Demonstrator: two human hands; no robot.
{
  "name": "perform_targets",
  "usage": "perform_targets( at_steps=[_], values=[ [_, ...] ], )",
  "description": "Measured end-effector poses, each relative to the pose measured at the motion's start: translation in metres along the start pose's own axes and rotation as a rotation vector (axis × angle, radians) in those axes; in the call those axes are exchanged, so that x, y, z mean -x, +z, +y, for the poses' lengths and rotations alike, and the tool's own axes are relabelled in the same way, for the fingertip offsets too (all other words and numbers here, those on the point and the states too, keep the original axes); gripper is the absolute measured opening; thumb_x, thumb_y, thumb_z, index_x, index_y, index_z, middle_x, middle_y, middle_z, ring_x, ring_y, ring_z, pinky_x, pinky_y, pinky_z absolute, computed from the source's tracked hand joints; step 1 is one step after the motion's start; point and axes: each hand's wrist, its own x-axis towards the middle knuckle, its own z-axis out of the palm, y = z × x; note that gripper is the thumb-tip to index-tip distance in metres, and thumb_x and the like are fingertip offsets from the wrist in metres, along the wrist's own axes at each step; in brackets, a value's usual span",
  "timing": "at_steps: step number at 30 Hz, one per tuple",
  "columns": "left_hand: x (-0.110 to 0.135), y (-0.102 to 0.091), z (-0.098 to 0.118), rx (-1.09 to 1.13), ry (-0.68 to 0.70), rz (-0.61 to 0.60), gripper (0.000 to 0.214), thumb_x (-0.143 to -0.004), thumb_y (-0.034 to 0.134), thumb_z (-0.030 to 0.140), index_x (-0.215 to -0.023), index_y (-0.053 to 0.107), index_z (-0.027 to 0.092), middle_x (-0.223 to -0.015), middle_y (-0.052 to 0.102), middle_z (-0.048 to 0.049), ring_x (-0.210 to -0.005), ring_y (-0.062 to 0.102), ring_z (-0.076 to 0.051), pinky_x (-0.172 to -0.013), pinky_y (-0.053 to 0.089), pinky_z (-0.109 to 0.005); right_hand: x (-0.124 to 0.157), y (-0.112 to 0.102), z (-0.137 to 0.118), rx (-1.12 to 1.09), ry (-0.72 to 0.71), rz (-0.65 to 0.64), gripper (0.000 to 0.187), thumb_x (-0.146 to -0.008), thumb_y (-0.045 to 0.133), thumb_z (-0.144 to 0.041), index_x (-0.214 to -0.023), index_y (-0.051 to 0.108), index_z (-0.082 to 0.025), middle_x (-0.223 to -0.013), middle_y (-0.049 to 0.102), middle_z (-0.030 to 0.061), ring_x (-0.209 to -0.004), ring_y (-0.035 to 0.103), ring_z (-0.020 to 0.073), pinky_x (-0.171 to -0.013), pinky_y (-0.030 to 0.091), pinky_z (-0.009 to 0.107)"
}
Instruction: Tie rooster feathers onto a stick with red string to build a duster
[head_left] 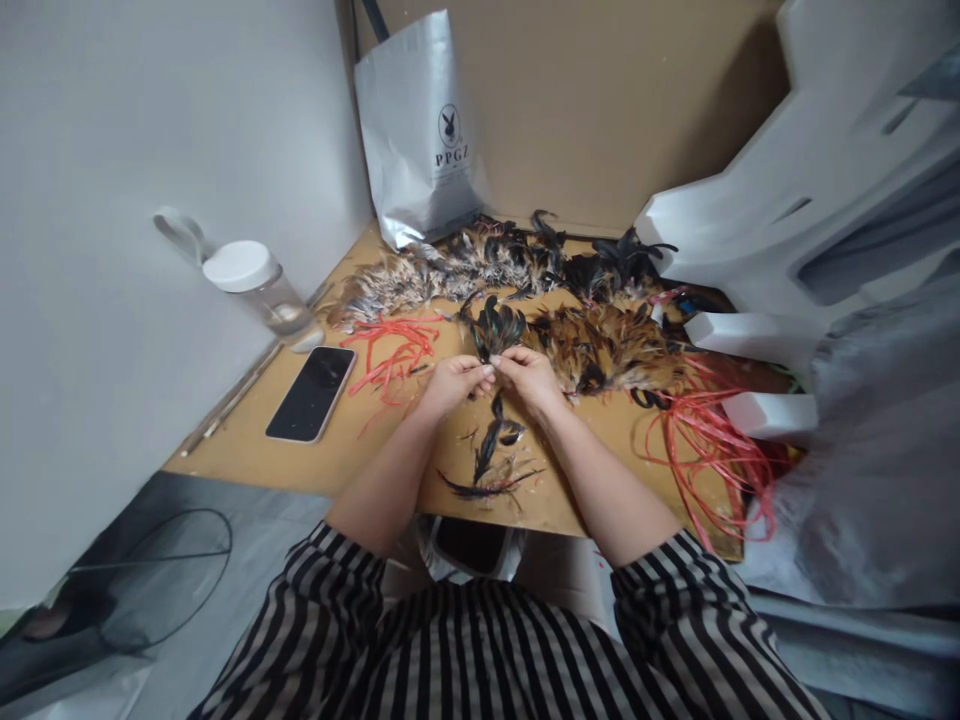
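Observation:
Between my hands is a small fan of dark, greenish-black feathers (501,326), its quill ends down at my fingertips. My left hand (459,384) pinches at the base of this bunch with thumb and forefinger. From the other side, my right hand (528,374) pinches the same base, its fingertips close to the left ones. Just right of it lies a pile of brown feathers (611,345). Below my hands a few loose black feathers (489,440) are scattered on the table. Whether a string runs between my fingertips is too small to tell.
Along the back of the wooden table (247,455) runs a row of mixed feathers (465,262). Red plastic strips (394,350) lie at left, and a red strip bundle (712,450) at right. A phone (311,395), bottle (259,285), silver bag (416,140) and white foam pieces (769,415) stand around.

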Motion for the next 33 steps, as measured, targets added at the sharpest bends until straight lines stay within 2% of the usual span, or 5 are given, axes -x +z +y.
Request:
perform_targets(
  at_steps=[7,12,17,26,33],
  values=[
    [-0.004,-0.005,0.001,0.155,0.003,0.152,0.024,-0.066,0.069,0.034,-0.064,0.063,0.011,-0.057,0.061,-0.0027,-0.045,0.05,-0.006,-0.045,0.04,-0.019,-0.002,-0.032,-0.015,0.694,0.026,-0.295,0.031,-0.056,0.073,-0.045,-0.051,0.065,-0.016,-0.041,0.049,-0.0039,-0.039,0.034,0.006,-0.041,0.023,0.023],
    [-0.003,-0.003,0.004,0.204,-0.017,0.157,0.024,-0.065,0.071,0.033,-0.066,0.063,0.01,-0.062,0.063,-0.0044,-0.049,0.053,-0.007,-0.046,0.04,-0.018,0.002,-0.027,-0.013,0.886,0.027,-0.46,0.02,-0.054,0.074,-0.035,-0.046,0.066,-0.018,-0.037,0.05,-0.0044,-0.035,0.035,0.0057,-0.038,0.023,0.022],
    [-0.001,-0.004,0.005,0.259,-0.047,0.163,0.025,-0.064,0.073,0.032,-0.069,0.062,0.01,-0.07,0.066,-0.006,-0.055,0.057,-0.007,-0.047,0.042,-0.017,0.001,-0.024,-0.009,0.671,0.088,-0.472,0.017,-0.053,0.073,-0.032,-0.049,0.066,-0.017,-0.04,0.054,-0.0045,-0.037,0.037,0.0054,-0.039,0.027,0.02],
    [0.0,-0.006,0.006,0.372,-0.093,0.09,0.022,-0.066,0.073,0.028,-0.073,0.061,0.01,-0.084,0.069,-0.009,-0.058,0.06,-0.007,-0.05,0.043,-0.016,0.0,-0.018,-0.02,-0.017,0.119,-0.11,0.03,-0.057,0.074,-0.041,-0.064,0.057,-0.016,-0.055,0.058,-0.0022,-0.036,0.036,0.0037,-0.035,0.022,0.019],
    [0.004,-0.003,0.004,0.401,-0.179,-0.101,0.02,-0.07,0.07,0.025,-0.082,0.063,0.01,-0.09,0.07,-0.0117,-0.064,0.063,-0.009,-0.05,0.043,-0.015,0.0,-0.01,-0.018,-0.245,0.13,-0.021,0.034,-0.052,0.077,-0.038,-0.063,0.053,-0.017,-0.054,0.052,-0.0045,-0.039,0.034,0.0034,-0.036,0.021,0.018]
  ],
)
